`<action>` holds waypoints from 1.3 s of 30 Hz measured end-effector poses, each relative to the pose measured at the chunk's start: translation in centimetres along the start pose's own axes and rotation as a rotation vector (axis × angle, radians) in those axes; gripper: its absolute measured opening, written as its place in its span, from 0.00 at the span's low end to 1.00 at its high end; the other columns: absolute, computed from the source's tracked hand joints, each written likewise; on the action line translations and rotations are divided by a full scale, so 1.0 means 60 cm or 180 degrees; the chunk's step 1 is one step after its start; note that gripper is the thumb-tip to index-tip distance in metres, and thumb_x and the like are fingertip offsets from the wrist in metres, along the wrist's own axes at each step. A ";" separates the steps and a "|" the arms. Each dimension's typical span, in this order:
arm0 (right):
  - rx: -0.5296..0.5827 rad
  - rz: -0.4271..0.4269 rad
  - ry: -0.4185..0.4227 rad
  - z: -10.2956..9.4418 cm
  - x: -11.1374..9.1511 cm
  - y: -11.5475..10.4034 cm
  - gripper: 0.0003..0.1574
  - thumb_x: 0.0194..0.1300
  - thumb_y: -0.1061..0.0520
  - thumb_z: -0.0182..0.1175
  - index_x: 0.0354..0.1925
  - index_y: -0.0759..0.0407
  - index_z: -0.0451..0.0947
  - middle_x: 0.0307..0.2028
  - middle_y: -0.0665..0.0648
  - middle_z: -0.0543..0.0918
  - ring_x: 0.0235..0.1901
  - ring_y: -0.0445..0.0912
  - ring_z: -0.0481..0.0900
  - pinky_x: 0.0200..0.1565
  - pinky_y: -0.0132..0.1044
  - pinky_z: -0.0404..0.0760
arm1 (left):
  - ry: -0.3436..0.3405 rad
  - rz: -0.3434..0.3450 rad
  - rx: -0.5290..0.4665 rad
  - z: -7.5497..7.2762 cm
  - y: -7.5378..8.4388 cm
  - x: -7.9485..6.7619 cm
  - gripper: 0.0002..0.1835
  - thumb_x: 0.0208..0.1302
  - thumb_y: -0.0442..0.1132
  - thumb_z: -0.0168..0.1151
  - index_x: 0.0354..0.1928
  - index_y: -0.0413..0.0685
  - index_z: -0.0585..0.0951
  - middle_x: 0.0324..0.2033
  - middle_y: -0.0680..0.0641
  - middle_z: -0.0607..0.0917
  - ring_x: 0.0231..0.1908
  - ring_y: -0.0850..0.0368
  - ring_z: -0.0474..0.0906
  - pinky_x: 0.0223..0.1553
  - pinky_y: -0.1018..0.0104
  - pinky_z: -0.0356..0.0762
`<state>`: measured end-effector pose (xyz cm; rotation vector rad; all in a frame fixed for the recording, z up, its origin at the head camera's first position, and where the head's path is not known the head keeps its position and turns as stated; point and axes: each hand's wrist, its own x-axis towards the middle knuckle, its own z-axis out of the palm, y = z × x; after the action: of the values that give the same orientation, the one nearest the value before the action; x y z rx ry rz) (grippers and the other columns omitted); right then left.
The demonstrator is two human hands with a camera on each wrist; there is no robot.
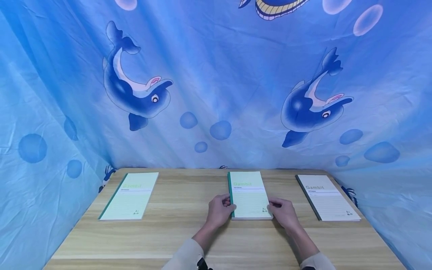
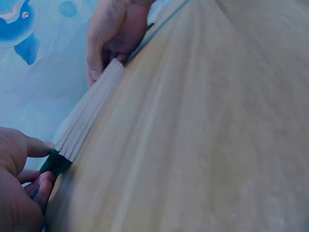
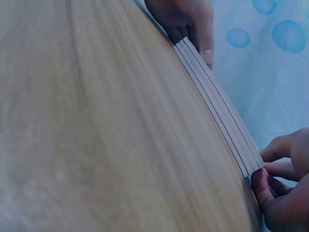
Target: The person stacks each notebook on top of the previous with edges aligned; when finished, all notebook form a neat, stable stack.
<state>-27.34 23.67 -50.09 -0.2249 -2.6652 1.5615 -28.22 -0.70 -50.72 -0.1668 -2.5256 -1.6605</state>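
A small stack of notebooks [image 1: 249, 198] is at the middle of the wooden desk [image 1: 152, 243]. The top cover is pale green, with a dark green spine along its left side, the word "Gambit" in light letters, a pale band under it, fine horizontal lines below, and a small dark mark near the lower right corner. Both wrist views show the white page edges in several layers (the exact count I cannot tell), lying quite evenly one over another.

The stack is between the two hands and touches both. The left hand [image 1: 219, 210] pinches the lower part of the spine side, its thumb upon the cover edge and its fingers bent at the side. The right hand [image 1: 284, 213] pinches the opposite side near the lower corner, thumb and fingers nearly closed around the edge. Whether the stack is slightly raised, I cannot tell.
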 end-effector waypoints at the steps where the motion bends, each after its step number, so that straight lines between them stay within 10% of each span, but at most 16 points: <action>1: -0.0013 -0.0009 0.0001 -0.001 0.000 0.000 0.23 0.69 0.61 0.61 0.61 0.68 0.80 0.54 0.65 0.84 0.58 0.57 0.79 0.57 0.47 0.81 | -0.0005 -0.0029 -0.0005 0.000 0.000 0.001 0.25 0.59 0.31 0.71 0.60 0.32 0.81 0.38 0.44 0.85 0.39 0.58 0.79 0.41 0.68 0.83; 13: 0.0034 0.0037 -0.0111 -0.005 0.002 -0.001 0.25 0.70 0.59 0.59 0.62 0.66 0.79 0.61 0.70 0.81 0.64 0.63 0.76 0.66 0.59 0.77 | -0.0206 -0.0171 -0.0255 -0.024 -0.004 -0.005 0.29 0.60 0.35 0.70 0.63 0.30 0.78 0.47 0.40 0.86 0.48 0.51 0.82 0.52 0.56 0.86; 19: 0.0067 0.0076 -0.0069 -0.012 0.004 -0.010 0.26 0.71 0.58 0.59 0.64 0.66 0.77 0.59 0.69 0.81 0.59 0.59 0.78 0.52 0.43 0.85 | -0.0311 -0.0102 -0.0319 -0.064 -0.006 -0.018 0.28 0.63 0.36 0.69 0.63 0.31 0.78 0.52 0.35 0.85 0.53 0.43 0.83 0.57 0.50 0.85; 31: 0.0093 -0.0686 0.0015 0.051 -0.005 -0.092 0.24 0.66 0.62 0.63 0.60 0.66 0.82 0.48 0.62 0.88 0.48 0.48 0.83 0.45 0.27 0.82 | 0.0166 -0.0083 -0.0361 -0.236 -0.006 -0.029 0.22 0.70 0.35 0.64 0.63 0.33 0.78 0.59 0.31 0.84 0.59 0.40 0.83 0.59 0.57 0.85; 39: 0.0437 -0.1023 -0.0488 0.153 -0.012 -0.153 0.23 0.67 0.62 0.63 0.59 0.65 0.82 0.50 0.64 0.88 0.49 0.50 0.85 0.52 0.39 0.87 | 0.0477 -0.0614 -0.0146 -0.385 -0.042 -0.050 0.29 0.77 0.47 0.59 0.73 0.42 0.71 0.71 0.37 0.75 0.69 0.44 0.74 0.56 0.82 0.74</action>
<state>-28.60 11.23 -46.55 0.3245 -2.5210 1.7005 -24.83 -22.99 -44.37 0.1968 -2.4595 -1.7266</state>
